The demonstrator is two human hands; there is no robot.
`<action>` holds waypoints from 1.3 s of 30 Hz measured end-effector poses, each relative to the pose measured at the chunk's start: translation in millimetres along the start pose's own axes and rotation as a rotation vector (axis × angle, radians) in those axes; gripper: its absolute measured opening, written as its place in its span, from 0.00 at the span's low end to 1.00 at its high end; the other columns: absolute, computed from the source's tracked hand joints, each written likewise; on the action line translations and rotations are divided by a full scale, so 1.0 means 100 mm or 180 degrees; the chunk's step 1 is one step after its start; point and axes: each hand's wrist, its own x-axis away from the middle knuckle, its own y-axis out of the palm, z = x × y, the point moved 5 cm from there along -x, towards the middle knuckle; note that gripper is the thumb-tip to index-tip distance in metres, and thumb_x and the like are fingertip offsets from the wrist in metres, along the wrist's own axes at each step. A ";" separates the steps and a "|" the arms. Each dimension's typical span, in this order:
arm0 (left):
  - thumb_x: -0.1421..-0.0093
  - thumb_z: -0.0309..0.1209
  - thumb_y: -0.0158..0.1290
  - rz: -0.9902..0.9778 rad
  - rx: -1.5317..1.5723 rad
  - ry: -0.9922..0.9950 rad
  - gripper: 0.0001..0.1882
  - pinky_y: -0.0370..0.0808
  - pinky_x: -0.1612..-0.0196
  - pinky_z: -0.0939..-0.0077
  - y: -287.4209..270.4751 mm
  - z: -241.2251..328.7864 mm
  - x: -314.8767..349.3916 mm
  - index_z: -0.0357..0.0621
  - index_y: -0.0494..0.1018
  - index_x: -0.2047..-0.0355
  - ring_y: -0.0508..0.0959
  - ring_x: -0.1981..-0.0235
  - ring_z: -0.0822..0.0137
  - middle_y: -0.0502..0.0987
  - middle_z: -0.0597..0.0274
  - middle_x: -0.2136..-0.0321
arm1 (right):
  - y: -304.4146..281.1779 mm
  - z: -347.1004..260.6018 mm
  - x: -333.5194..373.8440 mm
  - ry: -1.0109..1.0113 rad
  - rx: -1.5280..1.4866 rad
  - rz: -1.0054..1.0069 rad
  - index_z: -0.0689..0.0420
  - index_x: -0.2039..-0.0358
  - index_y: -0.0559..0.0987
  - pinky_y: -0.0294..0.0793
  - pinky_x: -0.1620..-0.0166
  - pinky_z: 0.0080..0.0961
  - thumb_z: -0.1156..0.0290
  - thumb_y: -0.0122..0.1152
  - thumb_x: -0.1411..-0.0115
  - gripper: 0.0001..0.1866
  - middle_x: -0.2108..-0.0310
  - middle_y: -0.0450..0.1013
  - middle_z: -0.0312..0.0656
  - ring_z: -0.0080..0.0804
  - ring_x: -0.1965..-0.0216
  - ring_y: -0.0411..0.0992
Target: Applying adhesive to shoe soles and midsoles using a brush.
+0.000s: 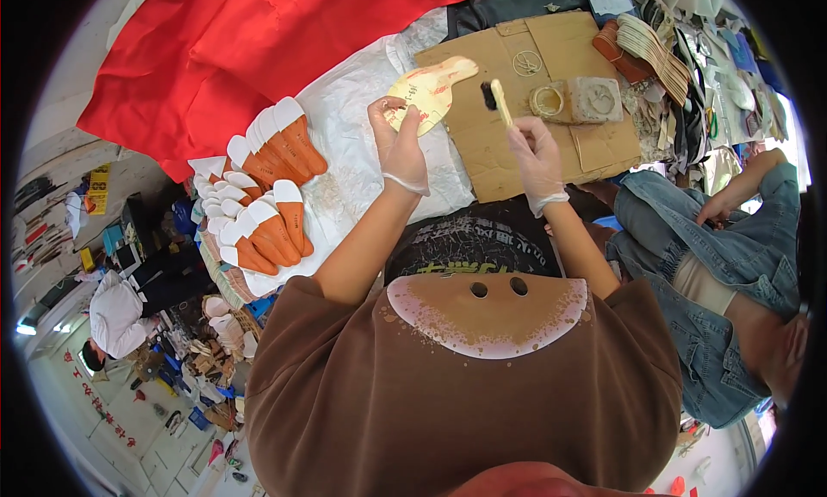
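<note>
Left hand (399, 144) clamped on heel end of insole (428, 90), held above table (362, 109). Right hand (534, 157) closed around brush (497, 101), bristles near insole. Insole likely light, thin, flexible; best gripped at dry edge, clear of any wet coat.

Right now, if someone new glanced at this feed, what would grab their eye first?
Probably the big red cloth across the upper left, then the rows of orange-and-white insoles below it. At centre, the gloved left hand holds up a pale yellow insole while the right hand grips a brush over the cardboard sheet.
</note>
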 end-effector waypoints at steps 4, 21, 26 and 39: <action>0.33 0.32 0.42 -0.0096 -0.0199 0.0125 0.12 0.60 0.45 0.75 0.10 -0.01 0.06 0.39 0.60 0.53 0.65 0.52 0.68 0.64 0.58 0.57 | 0.11 -0.20 -0.08 0.0028 0.0457 -0.0417 0.56 0.54 0.68 0.59 0.69 0.16 0.66 0.70 0.52 0.27 0.69 0.61 0.29 0.16 0.72 0.56; 0.51 0.50 0.64 -0.1564 -0.3167 -0.0219 0.33 0.70 0.50 0.66 -0.10 -0.40 -0.36 0.40 0.75 0.51 0.74 0.52 0.65 0.77 0.59 0.57 | 0.21 -0.58 -0.90 -0.0462 0.0800 0.0053 0.57 0.63 0.70 0.73 0.61 0.23 0.71 0.71 0.50 0.19 0.69 0.71 0.35 0.24 0.67 0.71; 0.46 0.34 0.63 -0.1941 -0.1255 -0.1754 0.19 0.72 0.53 0.77 -0.09 -0.53 -0.28 0.34 0.77 0.57 0.78 0.63 0.71 0.81 0.59 0.64 | 0.12 -0.49 -1.00 -0.0288 0.0329 -0.0054 0.57 0.63 0.71 0.73 0.59 0.25 0.66 0.73 0.51 0.21 0.69 0.71 0.38 0.25 0.66 0.71; 0.49 0.29 0.62 -0.1900 -0.0724 -0.2303 0.16 0.75 0.58 0.76 -0.28 -0.43 -0.30 0.32 0.78 0.62 0.79 0.66 0.69 0.80 0.56 0.67 | 0.16 -0.62 -1.01 -0.1439 0.3850 -0.0237 0.56 0.68 0.71 0.71 0.70 0.45 0.57 0.58 0.41 0.15 0.70 0.71 0.48 0.53 0.70 0.72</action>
